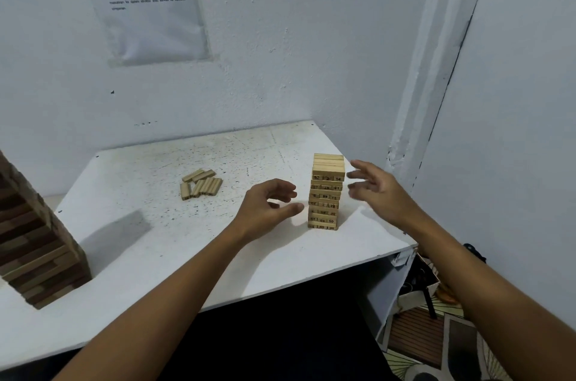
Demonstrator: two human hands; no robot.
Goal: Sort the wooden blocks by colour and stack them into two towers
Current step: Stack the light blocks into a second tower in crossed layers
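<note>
Fingers of both hands are spread and empty, the left hand (268, 202) and right hand (375, 187) flanking the light tower (326, 192) without touching it, seemingly guarding it against a topple. Loose pale blocks (200, 183) lie well apart on the white counter (162, 243), awaiting stacking. A darker tower (34, 243) stands at the left edge.
</note>
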